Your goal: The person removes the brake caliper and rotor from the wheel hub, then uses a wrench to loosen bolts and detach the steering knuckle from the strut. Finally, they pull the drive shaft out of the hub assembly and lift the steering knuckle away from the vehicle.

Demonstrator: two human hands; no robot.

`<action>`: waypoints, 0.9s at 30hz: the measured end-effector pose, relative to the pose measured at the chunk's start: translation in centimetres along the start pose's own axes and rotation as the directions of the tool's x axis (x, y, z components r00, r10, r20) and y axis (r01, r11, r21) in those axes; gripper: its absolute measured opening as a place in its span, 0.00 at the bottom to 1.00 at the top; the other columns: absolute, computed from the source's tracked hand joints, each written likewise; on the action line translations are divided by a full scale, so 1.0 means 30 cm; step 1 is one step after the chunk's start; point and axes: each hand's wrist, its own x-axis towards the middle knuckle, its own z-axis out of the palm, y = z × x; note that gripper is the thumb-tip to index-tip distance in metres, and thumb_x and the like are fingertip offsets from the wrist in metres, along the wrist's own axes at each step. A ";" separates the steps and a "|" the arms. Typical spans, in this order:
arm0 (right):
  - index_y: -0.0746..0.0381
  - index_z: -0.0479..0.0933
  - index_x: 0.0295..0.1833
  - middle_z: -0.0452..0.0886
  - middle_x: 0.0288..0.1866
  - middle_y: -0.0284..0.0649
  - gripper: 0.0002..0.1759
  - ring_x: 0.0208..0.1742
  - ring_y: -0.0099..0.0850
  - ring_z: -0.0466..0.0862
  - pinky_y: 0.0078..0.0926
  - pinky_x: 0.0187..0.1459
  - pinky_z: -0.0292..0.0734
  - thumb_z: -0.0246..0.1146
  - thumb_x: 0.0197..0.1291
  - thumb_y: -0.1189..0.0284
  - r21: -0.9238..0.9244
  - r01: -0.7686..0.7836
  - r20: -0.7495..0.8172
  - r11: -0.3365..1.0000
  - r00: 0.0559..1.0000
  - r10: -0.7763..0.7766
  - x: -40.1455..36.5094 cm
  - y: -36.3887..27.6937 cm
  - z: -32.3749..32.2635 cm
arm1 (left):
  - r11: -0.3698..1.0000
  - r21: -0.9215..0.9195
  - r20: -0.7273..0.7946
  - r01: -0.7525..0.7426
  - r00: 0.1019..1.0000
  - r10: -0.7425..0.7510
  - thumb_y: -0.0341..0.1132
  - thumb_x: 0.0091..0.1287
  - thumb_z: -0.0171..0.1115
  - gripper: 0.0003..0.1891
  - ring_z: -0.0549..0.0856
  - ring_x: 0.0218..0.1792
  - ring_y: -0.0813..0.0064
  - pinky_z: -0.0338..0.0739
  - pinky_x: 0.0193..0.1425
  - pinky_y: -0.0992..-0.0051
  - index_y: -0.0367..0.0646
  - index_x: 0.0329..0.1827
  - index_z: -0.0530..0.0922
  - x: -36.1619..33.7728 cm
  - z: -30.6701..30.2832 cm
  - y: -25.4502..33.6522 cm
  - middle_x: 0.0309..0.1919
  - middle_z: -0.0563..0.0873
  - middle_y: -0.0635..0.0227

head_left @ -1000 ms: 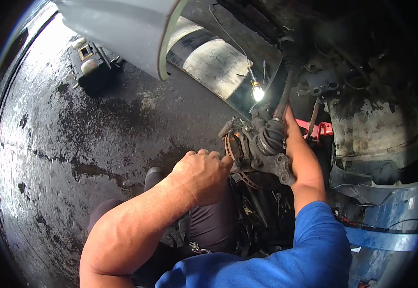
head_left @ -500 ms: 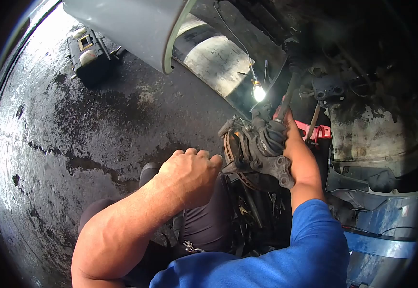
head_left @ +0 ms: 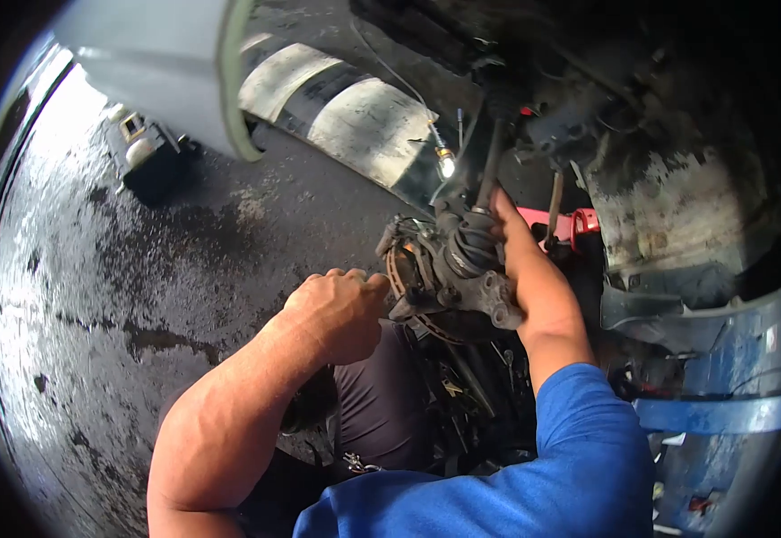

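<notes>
A steering knuckle (head_left: 496,303) with its brake disc (head_left: 397,276) hangs at the centre, rusty and grimy. A ribbed rubber axle boot (head_left: 473,246) sits against it, and the drive shaft (head_left: 493,160) rises from there. My left hand (head_left: 337,309) is closed in a fist at the disc's left edge, knuckles up; whatever is inside the fingers is hidden. My right hand (head_left: 503,208) reaches behind the knuckle and boot, beside the lower end of the shaft. Its fingers are mostly out of sight behind these parts.
A lit work lamp (head_left: 446,165) hangs on a cord above the boot. Behind the right forearm is a red jack-like part (head_left: 581,224). A grey body panel (head_left: 162,67) juts in at upper left, near a dark case (head_left: 148,161) on the wet-looking floor. A blue post (head_left: 722,414) stands at right.
The camera view has shifted, so the knuckle, lamp and panel appear further left. Both hands keep about the same places around the knuckle and disc.
</notes>
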 end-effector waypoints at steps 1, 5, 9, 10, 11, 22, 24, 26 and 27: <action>0.52 0.74 0.66 0.81 0.61 0.34 0.47 0.55 0.39 0.83 0.51 0.54 0.77 0.42 0.61 0.26 0.139 -0.044 0.244 0.989 0.970 0.009 0.164 0.067 -0.056 | 0.999 -0.024 -0.011 0.022 1.000 -0.022 0.39 0.62 0.65 0.27 0.83 0.58 0.52 0.79 0.62 0.59 0.38 0.63 0.74 0.004 -0.010 0.018 0.53 0.84 0.50; 0.53 0.63 0.76 0.69 0.69 0.38 0.49 0.67 0.36 0.70 0.46 0.62 0.66 0.46 0.63 0.28 0.075 -0.012 0.090 0.997 0.996 0.005 0.205 0.146 -0.106 | 0.998 -0.047 -0.032 -0.039 0.999 0.038 0.40 0.61 0.66 0.29 0.82 0.60 0.49 0.77 0.63 0.58 0.38 0.66 0.73 0.027 -0.027 0.058 0.57 0.83 0.48; 0.57 0.68 0.74 0.73 0.72 0.41 0.43 0.63 0.32 0.74 0.36 0.52 0.70 0.53 0.66 0.35 -0.074 0.149 0.041 0.986 0.988 -0.146 0.193 0.185 -0.123 | 0.994 -0.070 -0.047 -0.087 0.995 0.084 0.40 0.60 0.69 0.33 0.80 0.63 0.49 0.77 0.64 0.59 0.42 0.69 0.71 0.059 -0.033 0.110 0.60 0.82 0.48; 0.60 0.68 0.74 0.72 0.73 0.44 0.46 0.66 0.38 0.74 0.36 0.55 0.73 0.58 0.64 0.36 -0.086 0.119 0.048 0.989 0.992 -0.115 0.089 0.137 -0.131 | 0.989 -0.040 -0.020 -0.141 0.990 0.140 0.40 0.60 0.69 0.33 0.80 0.63 0.49 0.77 0.64 0.59 0.42 0.69 0.71 0.069 -0.031 0.126 0.60 0.82 0.48; 0.62 0.66 0.76 0.71 0.74 0.47 0.49 0.71 0.42 0.72 0.39 0.63 0.71 0.61 0.62 0.36 0.002 0.272 0.108 0.962 0.956 -0.271 0.056 0.144 -0.128 | 0.994 -0.042 -0.015 -0.098 0.995 0.097 0.39 0.60 0.70 0.33 0.81 0.63 0.50 0.77 0.64 0.59 0.42 0.69 0.71 0.074 -0.029 0.137 0.59 0.83 0.49; 0.67 0.74 0.66 0.81 0.61 0.54 0.38 0.64 0.49 0.81 0.40 0.66 0.73 0.69 0.62 0.48 -0.191 0.755 -0.154 0.628 0.608 -0.779 -0.560 0.230 -0.109 | 1.000 -0.025 0.061 0.016 0.998 -0.014 0.38 0.59 0.72 0.35 0.82 0.61 0.51 0.76 0.63 0.57 0.41 0.70 0.70 0.168 0.009 0.127 0.57 0.83 0.50; 0.67 0.76 0.62 0.82 0.59 0.53 0.34 0.61 0.50 0.81 0.41 0.66 0.73 0.71 0.61 0.51 -0.308 0.803 -0.171 0.511 0.481 -0.860 -0.616 0.270 -0.071 | 1.000 -0.021 0.078 0.009 0.997 -0.007 0.38 0.59 0.72 0.35 0.82 0.61 0.52 0.76 0.63 0.57 0.41 0.70 0.70 0.186 0.012 0.125 0.57 0.84 0.50; 0.68 0.77 0.61 0.82 0.57 0.51 0.34 0.59 0.48 0.82 0.40 0.65 0.73 0.72 0.60 0.52 -0.317 0.830 -0.189 0.458 0.418 -0.889 -0.628 0.303 -0.045 | 1.000 -0.024 0.091 -0.004 0.996 0.006 0.38 0.59 0.72 0.35 0.82 0.60 0.52 0.77 0.63 0.57 0.41 0.70 0.70 0.205 0.019 0.125 0.57 0.84 0.51; 0.68 0.77 0.60 0.82 0.55 0.50 0.34 0.59 0.47 0.81 0.40 0.65 0.73 0.73 0.59 0.53 -0.235 0.827 -0.191 0.510 0.475 -0.859 -0.627 0.317 -0.032 | 1.000 -0.025 0.102 -0.009 0.995 0.011 0.37 0.59 0.72 0.35 0.82 0.60 0.52 0.77 0.62 0.57 0.40 0.70 0.69 0.211 0.022 0.125 0.56 0.84 0.51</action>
